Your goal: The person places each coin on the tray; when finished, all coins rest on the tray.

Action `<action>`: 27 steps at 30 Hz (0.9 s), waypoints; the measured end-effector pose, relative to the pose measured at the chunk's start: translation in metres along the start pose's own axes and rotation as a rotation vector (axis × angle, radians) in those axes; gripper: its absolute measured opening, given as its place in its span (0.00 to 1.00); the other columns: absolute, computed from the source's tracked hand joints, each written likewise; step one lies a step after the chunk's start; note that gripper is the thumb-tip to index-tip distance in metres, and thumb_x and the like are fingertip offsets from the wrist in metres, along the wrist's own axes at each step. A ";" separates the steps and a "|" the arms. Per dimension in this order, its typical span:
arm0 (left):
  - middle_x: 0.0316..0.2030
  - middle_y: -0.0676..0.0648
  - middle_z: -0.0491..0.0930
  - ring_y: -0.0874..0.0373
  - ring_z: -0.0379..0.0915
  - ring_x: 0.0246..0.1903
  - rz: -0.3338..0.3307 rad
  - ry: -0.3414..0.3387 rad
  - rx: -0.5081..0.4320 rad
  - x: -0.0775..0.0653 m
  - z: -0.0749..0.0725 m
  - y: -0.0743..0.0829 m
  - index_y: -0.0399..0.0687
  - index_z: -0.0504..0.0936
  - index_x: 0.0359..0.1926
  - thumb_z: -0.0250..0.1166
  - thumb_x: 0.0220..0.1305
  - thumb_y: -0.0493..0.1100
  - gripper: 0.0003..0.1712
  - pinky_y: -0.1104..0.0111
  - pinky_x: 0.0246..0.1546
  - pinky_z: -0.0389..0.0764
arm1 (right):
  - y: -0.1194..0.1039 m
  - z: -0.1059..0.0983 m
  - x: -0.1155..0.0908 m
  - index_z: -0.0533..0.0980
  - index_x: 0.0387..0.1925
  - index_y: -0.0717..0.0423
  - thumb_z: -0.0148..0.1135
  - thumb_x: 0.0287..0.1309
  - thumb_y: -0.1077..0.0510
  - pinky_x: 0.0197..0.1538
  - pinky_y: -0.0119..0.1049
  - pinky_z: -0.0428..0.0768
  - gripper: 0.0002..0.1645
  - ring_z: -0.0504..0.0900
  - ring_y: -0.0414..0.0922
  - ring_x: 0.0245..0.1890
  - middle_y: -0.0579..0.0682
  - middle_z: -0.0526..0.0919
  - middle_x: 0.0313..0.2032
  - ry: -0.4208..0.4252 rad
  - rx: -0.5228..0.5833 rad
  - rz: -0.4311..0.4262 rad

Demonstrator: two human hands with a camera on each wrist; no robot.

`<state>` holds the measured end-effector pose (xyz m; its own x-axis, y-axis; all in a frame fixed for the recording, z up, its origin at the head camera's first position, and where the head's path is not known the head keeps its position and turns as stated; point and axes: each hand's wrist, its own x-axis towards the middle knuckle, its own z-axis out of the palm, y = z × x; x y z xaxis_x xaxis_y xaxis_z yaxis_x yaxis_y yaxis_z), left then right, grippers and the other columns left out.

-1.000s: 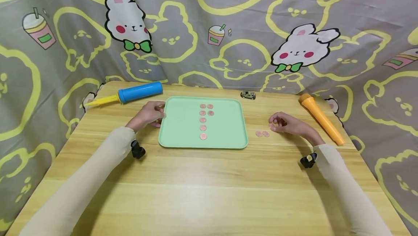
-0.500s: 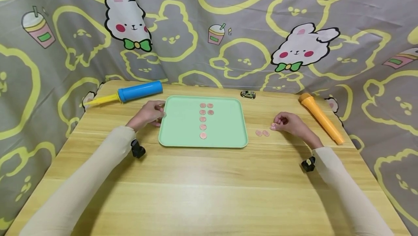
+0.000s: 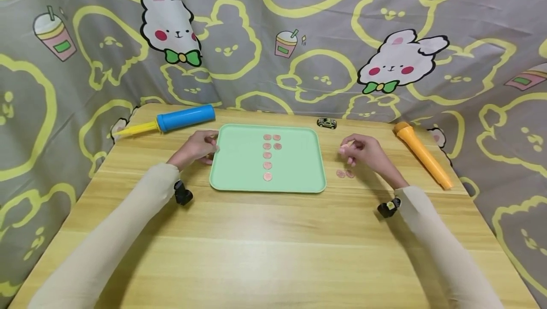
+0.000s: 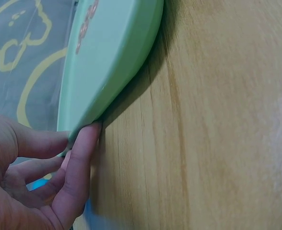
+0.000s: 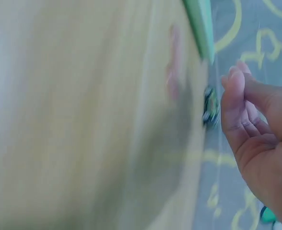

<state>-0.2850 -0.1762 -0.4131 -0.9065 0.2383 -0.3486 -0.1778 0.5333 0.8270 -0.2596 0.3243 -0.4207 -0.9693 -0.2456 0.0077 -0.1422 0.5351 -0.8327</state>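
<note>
A light green tray [image 3: 239, 166] lies on the table with several copper coins [image 3: 267, 155] on it, one column of them with two more beside its top. My left hand [image 3: 197, 147] grips the tray's left edge; in the left wrist view its thumb and fingers [image 4: 81, 158] pinch the rim. Above the table, right of the tray, my right hand [image 3: 363, 151] pinches a small coin [image 3: 343, 148] between thumb and fingertips. Two loose coins [image 3: 345, 173] lie side by side below that hand; they look blurred in the right wrist view.
A blue balloon pump [image 3: 186, 118] with a yellow nozzle lies behind the left hand. A small toy car [image 3: 326, 123] stands near the table's back edge. On the far right is an orange toy microphone [image 3: 423, 156]. A patterned curtain [image 3: 316, 38] hangs behind.
My right hand has lifted from the table with a coin and moved left towards the tray. The left hand stays on the tray's edge.
</note>
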 end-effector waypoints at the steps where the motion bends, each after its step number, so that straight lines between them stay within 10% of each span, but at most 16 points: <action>1: 0.51 0.39 0.68 0.51 0.73 0.43 -0.002 0.000 0.000 0.000 0.000 0.001 0.39 0.52 0.83 0.57 0.76 0.34 0.40 0.65 0.37 0.90 | -0.005 0.003 0.003 0.79 0.53 0.73 0.66 0.70 0.63 0.28 0.39 0.89 0.17 0.85 0.43 0.22 0.69 0.86 0.30 -0.008 0.009 -0.011; 14: 0.49 0.40 0.68 0.52 0.73 0.42 -0.003 0.003 0.003 0.000 0.000 0.000 0.39 0.52 0.83 0.57 0.76 0.33 0.40 0.65 0.36 0.90 | -0.050 0.052 0.032 0.71 0.58 0.80 0.48 0.80 0.67 0.37 0.43 0.91 0.17 0.88 0.46 0.29 0.71 0.85 0.36 -0.255 0.128 -0.032; 27: 0.49 0.40 0.68 0.52 0.73 0.41 0.009 0.010 0.006 -0.002 0.000 0.004 0.36 0.53 0.82 0.58 0.75 0.32 0.40 0.66 0.35 0.90 | -0.074 0.111 0.059 0.83 0.41 0.73 0.67 0.69 0.66 0.35 0.43 0.91 0.08 0.89 0.48 0.25 0.68 0.89 0.34 -0.122 0.147 0.046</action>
<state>-0.2835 -0.1749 -0.4093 -0.9117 0.2356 -0.3366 -0.1669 0.5361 0.8275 -0.2841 0.1808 -0.4201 -0.9413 -0.3247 -0.0923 -0.0587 0.4269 -0.9024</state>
